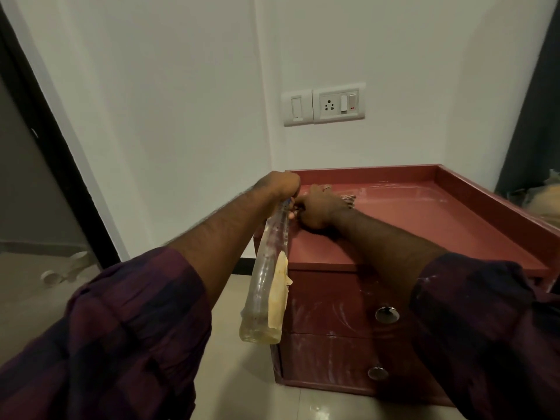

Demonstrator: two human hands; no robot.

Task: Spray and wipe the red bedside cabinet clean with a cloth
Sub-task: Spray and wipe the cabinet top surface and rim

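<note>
The left hand (280,184) grips the head of a clear spray bottle (266,283) over the rear left corner of the red bedside cabinet (424,225). The bottle's body hangs down past the left edge. The right hand (318,207) rests on a patterned cloth (349,200) just beside it, near the rear rim. Whether its fingers clutch the cloth or lie flat, I cannot tell.

Pale wet streaks show toward the rear right corner, so this looks like the wiping step. The next move probably calls for firm strokes across the top, then attention to the smeared drawer fronts (333,310).
</note>
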